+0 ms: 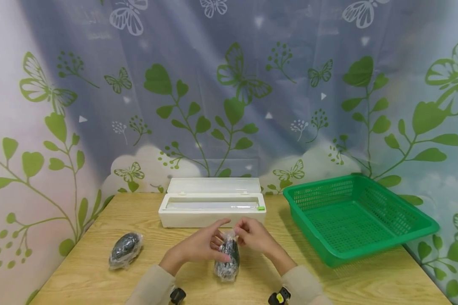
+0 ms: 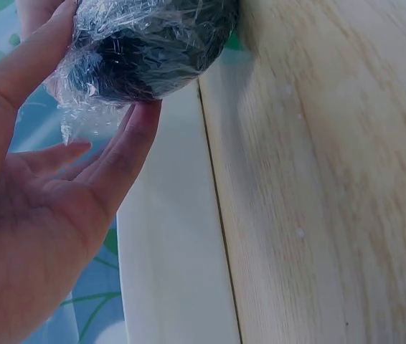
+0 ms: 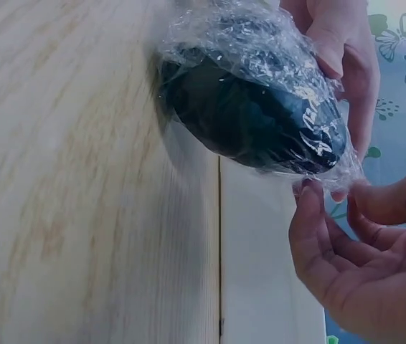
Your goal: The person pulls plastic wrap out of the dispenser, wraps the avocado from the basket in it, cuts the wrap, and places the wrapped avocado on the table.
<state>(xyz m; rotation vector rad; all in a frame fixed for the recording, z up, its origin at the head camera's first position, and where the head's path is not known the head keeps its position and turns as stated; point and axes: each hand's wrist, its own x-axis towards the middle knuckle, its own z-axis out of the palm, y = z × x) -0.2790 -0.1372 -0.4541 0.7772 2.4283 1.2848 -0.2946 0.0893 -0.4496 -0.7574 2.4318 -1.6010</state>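
Observation:
A dark, egg-shaped thing in crinkled clear film [image 1: 227, 258] is between both hands, its kind hidden by the wrap. My left hand [image 1: 200, 245] holds it from the left, thumb across its near part and fingers on its far side. At its far end my right hand [image 1: 256, 237] pinches the loose cling film [image 3: 346, 175] between thumb and fingertips. The dark surface [image 3: 239, 118] looks smooth and blackish green in the right wrist view. Behind the hands stands a white cling film dispenser [image 1: 211, 219], lid raised, with film showing in its opening.
A second dark oval thing wrapped in film [image 1: 126, 250] lies on the wooden table [image 1: 95, 228] at the left. At the right a green perforated basket [image 1: 313, 228] reaches over the table's edge. A curtain with printed leaves and butterflies [image 1: 198, 84] hangs behind.

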